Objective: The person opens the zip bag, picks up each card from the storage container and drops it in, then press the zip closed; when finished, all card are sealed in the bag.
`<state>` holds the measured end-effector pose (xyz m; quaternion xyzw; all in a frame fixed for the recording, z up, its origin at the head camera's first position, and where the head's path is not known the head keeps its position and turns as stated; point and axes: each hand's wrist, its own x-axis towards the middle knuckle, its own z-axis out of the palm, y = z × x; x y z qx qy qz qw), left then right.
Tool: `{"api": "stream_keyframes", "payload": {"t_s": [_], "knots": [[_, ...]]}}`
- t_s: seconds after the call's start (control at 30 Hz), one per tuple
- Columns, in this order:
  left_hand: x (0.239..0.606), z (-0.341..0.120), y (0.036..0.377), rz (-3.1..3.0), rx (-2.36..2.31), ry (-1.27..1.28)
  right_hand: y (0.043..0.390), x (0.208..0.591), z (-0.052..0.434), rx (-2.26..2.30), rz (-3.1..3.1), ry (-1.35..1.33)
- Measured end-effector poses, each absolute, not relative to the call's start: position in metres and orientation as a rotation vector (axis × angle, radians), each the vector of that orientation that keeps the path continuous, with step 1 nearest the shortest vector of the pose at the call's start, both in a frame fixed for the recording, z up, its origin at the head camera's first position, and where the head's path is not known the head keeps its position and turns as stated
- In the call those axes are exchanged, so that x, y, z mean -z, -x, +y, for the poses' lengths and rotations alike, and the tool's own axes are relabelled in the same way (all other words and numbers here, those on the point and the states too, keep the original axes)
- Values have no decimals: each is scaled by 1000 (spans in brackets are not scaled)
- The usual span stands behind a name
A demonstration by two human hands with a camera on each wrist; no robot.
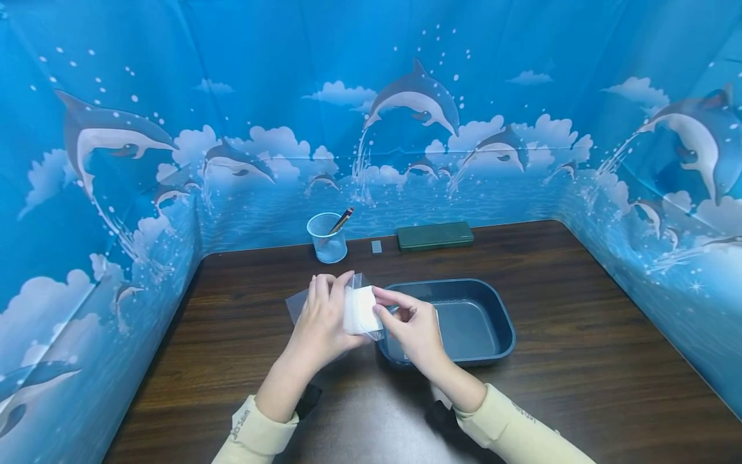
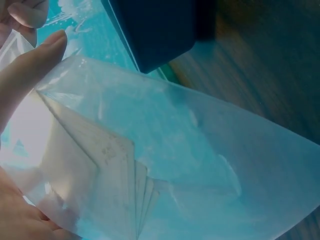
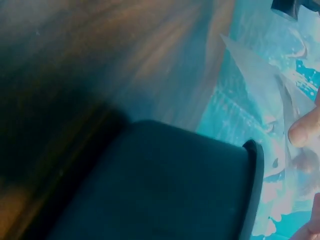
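Your left hand (image 1: 323, 317) is curled round a clear, limp bag (image 2: 210, 150), held up at the tray's (image 1: 475, 322) left side, one see-through flap jutting out away from it. Inside, flat whitish cards (image 2: 106, 145) overlap, square-edged, corners fanned, one faintly speckled. Your right hand (image 1: 418, 330) pinches the bag's end nearest the tray.

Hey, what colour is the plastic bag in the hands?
The bag looks clear and colourless; it shows best in the left wrist view.
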<state>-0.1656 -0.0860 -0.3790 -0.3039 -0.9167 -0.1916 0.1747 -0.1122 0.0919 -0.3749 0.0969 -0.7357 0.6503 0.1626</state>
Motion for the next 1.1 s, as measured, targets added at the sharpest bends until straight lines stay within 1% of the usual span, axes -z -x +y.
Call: {"api": "stream_keyframes", "payload": {"t_s": [0.2, 0.4, 0.57, 0.83, 0.97, 1.1], "knots": [[380, -87, 166, -2590, 549, 862, 111, 376, 86, -1776, -2192, -421], [381, -87, 167, -2593, 544, 867, 123, 400, 89, -1688, -2219, -509], [383, -89, 168, -2606, 545, 859, 131, 407, 104, -1571, -2291, -438], [385, -97, 169, -2683, 597, 796, 134, 414, 143, -1053, -2799, -166], [385, -101, 170, -2706, 599, 791, 132, 424, 158, -766, -3062, -160], [386, -102, 170, -2725, 604, 799, 132, 432, 165, -657, -3136, -224]]}}
